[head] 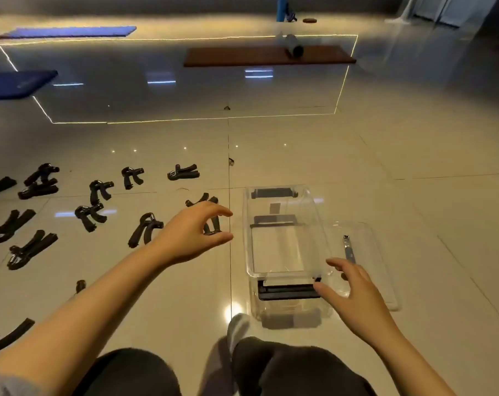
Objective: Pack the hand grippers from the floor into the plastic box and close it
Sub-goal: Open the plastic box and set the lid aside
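Several black hand grippers [95, 214] lie scattered on the tiled floor to the left. A clear plastic box [282, 247] with black latches stands open on the floor right of centre, nothing inside it. Its clear lid [368, 261] lies flat beside it on the right. My left hand [194, 234] hovers with spread fingers over one hand gripper [211, 212] just left of the box, holding nothing. My right hand [348, 290] is open by the box's near right corner, its thumb close to the near black latch [288, 291].
My knees in dark trousers [271, 367] and a grey sock are at the bottom. A small metal tool [349, 250] lies on the lid. Blue mats [65, 32], a brown mat [268, 55] with a dark roll lie far ahead.
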The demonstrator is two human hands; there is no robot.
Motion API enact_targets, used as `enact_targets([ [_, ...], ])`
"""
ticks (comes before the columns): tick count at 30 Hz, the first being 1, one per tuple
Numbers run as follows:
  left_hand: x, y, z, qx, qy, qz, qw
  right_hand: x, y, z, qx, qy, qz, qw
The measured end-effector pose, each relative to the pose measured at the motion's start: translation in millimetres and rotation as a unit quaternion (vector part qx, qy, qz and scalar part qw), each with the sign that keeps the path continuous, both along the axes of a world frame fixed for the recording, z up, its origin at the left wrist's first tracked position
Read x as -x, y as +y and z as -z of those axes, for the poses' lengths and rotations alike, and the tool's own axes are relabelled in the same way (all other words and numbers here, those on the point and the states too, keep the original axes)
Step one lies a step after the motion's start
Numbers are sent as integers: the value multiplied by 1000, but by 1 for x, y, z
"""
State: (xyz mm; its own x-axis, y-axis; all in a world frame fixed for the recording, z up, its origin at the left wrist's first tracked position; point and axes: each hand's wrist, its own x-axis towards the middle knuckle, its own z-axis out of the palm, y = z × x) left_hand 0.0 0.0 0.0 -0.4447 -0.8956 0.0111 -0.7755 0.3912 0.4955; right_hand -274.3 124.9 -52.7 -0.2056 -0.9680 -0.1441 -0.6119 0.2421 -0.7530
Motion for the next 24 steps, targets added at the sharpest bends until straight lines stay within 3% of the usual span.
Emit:
enact_targets([
  [4,12,-42,47,10,-50,31,998,1,-43,40,-8,67,-31,997],
  [10,2,-56,166,3,-10,18,1000,-68,-124,130,-41,94,-128,986],
  [13,-12,-69,209,-11,-12,-6,1000,-97,-130,167,-35,176,-119,976],
  [17,-20,-86,233,4,-19,17,1000,-92,-119,189,55,265,-135,953],
  [24,-8,-99,217,65,-12,54,996,-40,-78,184,58,238,-189,951],
])
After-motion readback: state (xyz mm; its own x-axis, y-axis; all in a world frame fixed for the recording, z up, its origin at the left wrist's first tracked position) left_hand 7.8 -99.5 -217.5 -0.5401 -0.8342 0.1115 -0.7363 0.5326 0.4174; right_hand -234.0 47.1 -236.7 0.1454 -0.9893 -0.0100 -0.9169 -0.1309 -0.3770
